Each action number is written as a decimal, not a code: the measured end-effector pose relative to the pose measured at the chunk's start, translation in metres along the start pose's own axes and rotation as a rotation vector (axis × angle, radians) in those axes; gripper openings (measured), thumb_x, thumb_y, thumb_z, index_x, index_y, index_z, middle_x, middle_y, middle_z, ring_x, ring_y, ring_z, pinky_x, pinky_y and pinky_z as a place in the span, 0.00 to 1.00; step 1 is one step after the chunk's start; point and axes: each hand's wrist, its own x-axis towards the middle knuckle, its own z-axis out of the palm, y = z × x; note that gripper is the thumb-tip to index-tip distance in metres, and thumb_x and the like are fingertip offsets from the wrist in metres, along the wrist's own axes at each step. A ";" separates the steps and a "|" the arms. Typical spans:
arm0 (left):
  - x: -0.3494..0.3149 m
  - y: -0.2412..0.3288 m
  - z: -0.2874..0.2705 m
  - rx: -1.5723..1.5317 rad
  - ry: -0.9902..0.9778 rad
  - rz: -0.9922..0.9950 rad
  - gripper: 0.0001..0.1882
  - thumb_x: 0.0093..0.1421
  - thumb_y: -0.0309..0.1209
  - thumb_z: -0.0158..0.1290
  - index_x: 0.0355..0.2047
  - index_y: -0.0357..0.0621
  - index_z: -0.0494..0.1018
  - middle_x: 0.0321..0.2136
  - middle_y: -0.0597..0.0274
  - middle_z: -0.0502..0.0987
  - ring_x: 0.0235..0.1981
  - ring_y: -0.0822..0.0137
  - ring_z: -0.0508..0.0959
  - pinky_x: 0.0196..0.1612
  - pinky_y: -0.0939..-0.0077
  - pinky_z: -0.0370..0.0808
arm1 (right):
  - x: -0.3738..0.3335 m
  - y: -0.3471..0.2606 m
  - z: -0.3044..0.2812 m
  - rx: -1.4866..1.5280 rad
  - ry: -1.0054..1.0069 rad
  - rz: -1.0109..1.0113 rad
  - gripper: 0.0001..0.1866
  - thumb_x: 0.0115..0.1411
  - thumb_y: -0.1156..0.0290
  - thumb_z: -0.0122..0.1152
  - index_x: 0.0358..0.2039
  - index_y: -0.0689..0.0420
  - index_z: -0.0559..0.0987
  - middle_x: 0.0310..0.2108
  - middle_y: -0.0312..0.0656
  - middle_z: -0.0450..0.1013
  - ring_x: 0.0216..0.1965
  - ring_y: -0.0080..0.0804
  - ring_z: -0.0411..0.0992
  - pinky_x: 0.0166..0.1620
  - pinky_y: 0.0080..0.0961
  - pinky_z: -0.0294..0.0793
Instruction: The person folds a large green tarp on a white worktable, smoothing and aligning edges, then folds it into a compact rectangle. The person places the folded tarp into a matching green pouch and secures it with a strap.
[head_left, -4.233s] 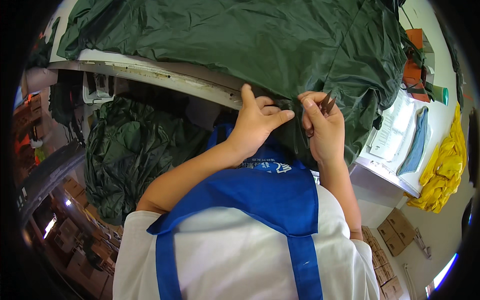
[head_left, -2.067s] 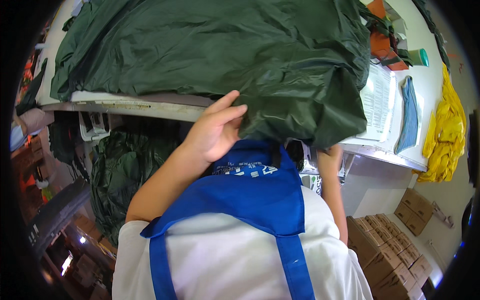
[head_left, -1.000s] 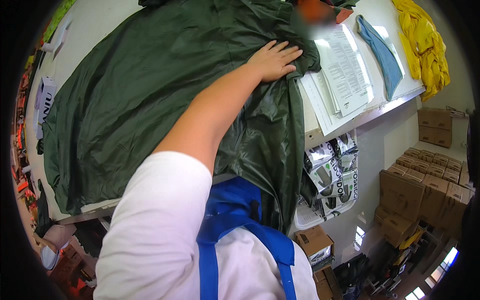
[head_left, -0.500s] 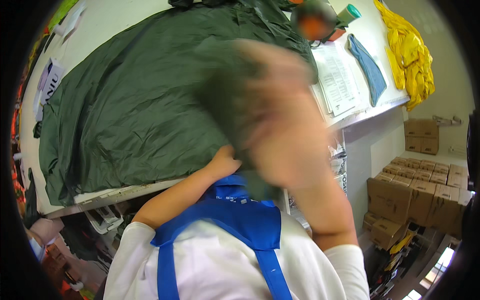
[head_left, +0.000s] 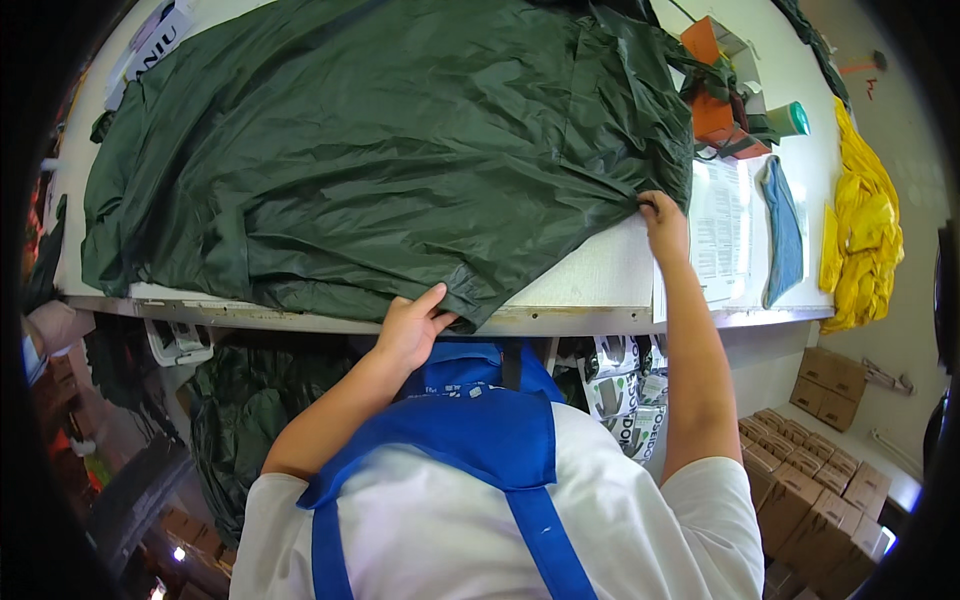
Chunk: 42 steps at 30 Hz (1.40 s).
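Observation:
A large dark green rain garment (head_left: 400, 170) of thin, shiny cloth lies spread and wrinkled over the white table (head_left: 590, 275). Near the table's front edge, my left hand (head_left: 408, 328) is closed, its thumb and forefinger pinching a lower corner of the cloth. Further right and farther from me, my right hand (head_left: 664, 225) grips the garment's right edge with bent fingers. Between the two hands the hem runs in a taut slanting line, with folds gathering toward my right hand. The garment's far end goes out of view at the top.
Right of the garment lie printed sheets (head_left: 718, 225), a folded blue cloth strip (head_left: 782, 232), an orange box (head_left: 712, 120), a green-lidded container (head_left: 790, 119) and bunched yellow cloth (head_left: 865, 220). Cardboard boxes (head_left: 820, 510) are stacked at lower right. Dark green cloth (head_left: 240, 420) hangs below the table.
My right hand, blurred and raised with cloth over the middle before, has moved right and down to the garment's right edge. The hem between my hands has straightened. The view has shifted.

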 end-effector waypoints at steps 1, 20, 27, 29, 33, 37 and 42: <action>-0.005 0.001 -0.002 0.022 -0.027 0.075 0.14 0.62 0.26 0.50 0.48 0.35 0.69 0.47 0.54 0.75 0.47 0.60 0.75 0.52 0.59 0.72 | 0.008 0.004 -0.009 0.035 0.010 -0.020 0.11 0.57 0.78 0.54 0.40 0.56 0.77 0.36 0.49 0.75 0.38 0.46 0.74 0.42 0.32 0.71; -0.052 0.159 -0.161 1.178 1.086 0.816 0.48 0.44 0.35 0.67 0.61 0.39 0.52 0.57 0.41 0.58 0.60 0.48 0.58 0.61 0.61 0.58 | -0.009 -0.163 0.046 0.271 0.062 -0.100 0.13 0.60 0.72 0.59 0.45 0.60 0.76 0.39 0.39 0.73 0.41 0.25 0.70 0.45 0.21 0.69; -0.072 0.188 -0.152 1.198 0.481 1.185 0.31 0.46 0.19 0.59 0.53 0.43 0.66 0.54 0.52 0.68 0.48 0.57 0.73 0.52 0.69 0.71 | -0.054 -0.416 0.171 1.069 -0.841 0.321 0.12 0.63 0.64 0.55 0.42 0.57 0.74 0.22 0.31 0.65 0.17 0.17 0.58 0.20 0.16 0.57; -0.090 0.207 -0.135 1.221 0.117 1.269 0.29 0.47 0.21 0.61 0.52 0.43 0.67 0.55 0.54 0.67 0.56 0.53 0.69 0.57 0.67 0.66 | -0.043 -0.435 0.200 1.291 -0.867 0.517 0.08 0.64 0.65 0.53 0.36 0.56 0.72 0.18 0.28 0.59 0.13 0.15 0.50 0.16 0.16 0.48; -0.090 0.195 -0.141 0.205 0.246 0.981 0.24 0.55 0.21 0.56 0.51 0.43 0.62 0.44 0.58 0.70 0.47 0.64 0.72 0.50 0.69 0.71 | -0.032 -0.445 0.179 1.793 -0.887 0.579 0.08 0.66 0.69 0.47 0.30 0.57 0.71 0.13 0.28 0.56 0.11 0.16 0.46 0.15 0.15 0.46; -0.102 0.206 -0.128 -0.323 -0.311 0.198 0.13 0.64 0.36 0.50 0.44 0.42 0.70 0.42 0.54 0.76 0.41 0.64 0.77 0.48 0.67 0.74 | -0.048 -0.462 0.152 1.889 -0.682 0.816 0.10 0.66 0.68 0.45 0.30 0.57 0.72 0.12 0.28 0.55 0.11 0.17 0.45 0.15 0.16 0.46; -0.090 0.222 -0.112 -0.367 -0.426 0.290 0.10 0.66 0.33 0.45 0.45 0.44 0.69 0.44 0.59 0.76 0.45 0.64 0.76 0.52 0.65 0.72 | -0.056 -0.445 0.143 1.838 -0.607 0.622 0.09 0.66 0.69 0.44 0.29 0.56 0.71 0.16 0.29 0.61 0.11 0.16 0.46 0.16 0.16 0.47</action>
